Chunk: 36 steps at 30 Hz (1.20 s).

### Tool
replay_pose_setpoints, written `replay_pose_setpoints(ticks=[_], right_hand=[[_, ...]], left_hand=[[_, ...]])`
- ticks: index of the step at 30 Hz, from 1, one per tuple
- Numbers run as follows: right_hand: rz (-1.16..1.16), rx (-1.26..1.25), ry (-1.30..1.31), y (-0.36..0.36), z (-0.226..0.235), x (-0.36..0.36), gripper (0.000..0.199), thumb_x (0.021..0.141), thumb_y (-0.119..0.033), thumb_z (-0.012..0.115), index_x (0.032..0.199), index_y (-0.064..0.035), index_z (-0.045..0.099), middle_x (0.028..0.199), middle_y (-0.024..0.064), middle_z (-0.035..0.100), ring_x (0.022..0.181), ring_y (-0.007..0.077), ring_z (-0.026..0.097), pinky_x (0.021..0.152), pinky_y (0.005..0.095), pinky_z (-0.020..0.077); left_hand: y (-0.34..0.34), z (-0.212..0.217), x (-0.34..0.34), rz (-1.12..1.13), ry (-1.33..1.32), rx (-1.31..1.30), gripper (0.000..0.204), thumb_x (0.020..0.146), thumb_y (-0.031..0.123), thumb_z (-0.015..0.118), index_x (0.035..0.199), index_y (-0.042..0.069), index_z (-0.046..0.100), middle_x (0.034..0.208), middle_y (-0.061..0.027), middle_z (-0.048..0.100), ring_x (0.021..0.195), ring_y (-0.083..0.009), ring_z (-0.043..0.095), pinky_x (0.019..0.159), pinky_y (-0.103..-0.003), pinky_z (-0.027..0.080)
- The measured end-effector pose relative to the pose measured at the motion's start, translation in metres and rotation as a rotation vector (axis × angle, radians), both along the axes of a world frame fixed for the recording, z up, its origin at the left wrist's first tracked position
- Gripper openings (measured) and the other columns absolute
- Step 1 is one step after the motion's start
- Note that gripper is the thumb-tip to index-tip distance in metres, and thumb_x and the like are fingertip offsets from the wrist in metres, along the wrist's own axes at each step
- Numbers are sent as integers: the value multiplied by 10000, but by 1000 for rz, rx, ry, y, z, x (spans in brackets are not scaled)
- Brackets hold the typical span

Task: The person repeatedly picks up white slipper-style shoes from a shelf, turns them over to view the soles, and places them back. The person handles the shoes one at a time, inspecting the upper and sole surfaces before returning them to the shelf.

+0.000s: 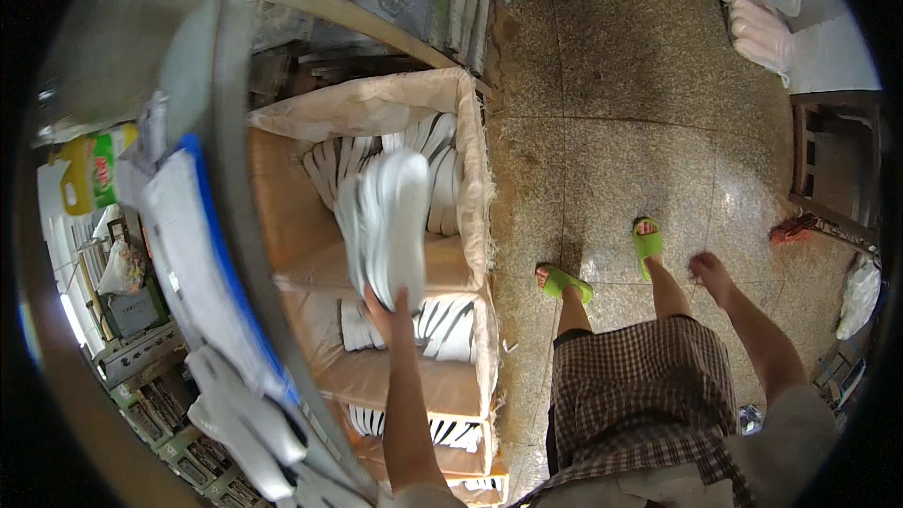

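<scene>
My left hand (388, 312) is closed round the near end of a stack of white shoe soles (406, 216), which is a little blurred. The stack hangs over the upper compartment of a tan-lined bin (301, 165), where more white soles (440, 193) lie packed side by side. Just beyond my left wrist, a second compartment holds another row of soles (447, 329). Out to the right, my right hand (710, 277) hangs over the floor, away from the bins. Motion blurs its fingers, and I make out nothing in them.
Lower bins with soles (456, 433) continue toward me. On the left stands a ledge with a blue-edged white sheet (221, 263), loose soles (249, 423) and a yellow-green jug (97, 169). Speckled floor (602, 160) lies right, with a dark wooden stool (837, 165) and plastic bags (762, 33).
</scene>
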State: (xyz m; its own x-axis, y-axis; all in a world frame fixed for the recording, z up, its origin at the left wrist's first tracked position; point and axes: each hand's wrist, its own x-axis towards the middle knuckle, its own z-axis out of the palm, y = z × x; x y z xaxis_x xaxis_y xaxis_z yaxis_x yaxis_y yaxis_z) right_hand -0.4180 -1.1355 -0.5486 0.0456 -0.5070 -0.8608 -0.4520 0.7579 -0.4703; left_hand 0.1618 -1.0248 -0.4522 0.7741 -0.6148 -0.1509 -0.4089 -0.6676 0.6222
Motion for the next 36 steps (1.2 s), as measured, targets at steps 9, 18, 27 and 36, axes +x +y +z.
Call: replay_pose_setpoints(ticks=[9, 18, 27, 36], right_hand=[[-81, 478, 340, 158, -64, -109, 214, 865, -237, 577, 1006, -85, 523, 898, 44, 598, 742, 163, 588, 623, 328, 461], [-85, 509, 258, 160, -76, -83, 213, 858, -217, 566, 1019, -83, 526, 882, 46, 586, 771, 166, 580, 632, 321, 464], [-100, 374, 130, 103, -53, -49, 228, 857, -224, 598, 1013, -66, 544, 902, 31, 592, 747, 146, 563, 649, 304, 455], [97, -153, -92, 46, -6, -11, 251, 827, -181, 624, 969, 20, 575, 810, 84, 585, 714, 173, 582, 627, 317, 498]], left_hand=[[-133, -321, 71, -441, -371, 641, 722, 864, 214, 611, 1452, 174, 193, 1400, -274, 197, 1256, -411, 356, 1020, -480, 380], [-154, -360, 58, -371, -239, 672, 856, 818, 310, 648, 1477, 154, 124, 1450, -303, 106, 1290, -462, 295, 1030, -468, 349], [-170, -208, 17, -243, 1, 547, 885, 803, 435, 665, 1460, 93, 180, 1492, -275, 123, 1327, -431, 281, 1036, -489, 330], [-2, 65, -156, -525, 167, -71, 661, 794, 163, 711, 1325, -14, 359, 1349, -216, 400, 1255, -347, 397, 1034, -400, 344]])
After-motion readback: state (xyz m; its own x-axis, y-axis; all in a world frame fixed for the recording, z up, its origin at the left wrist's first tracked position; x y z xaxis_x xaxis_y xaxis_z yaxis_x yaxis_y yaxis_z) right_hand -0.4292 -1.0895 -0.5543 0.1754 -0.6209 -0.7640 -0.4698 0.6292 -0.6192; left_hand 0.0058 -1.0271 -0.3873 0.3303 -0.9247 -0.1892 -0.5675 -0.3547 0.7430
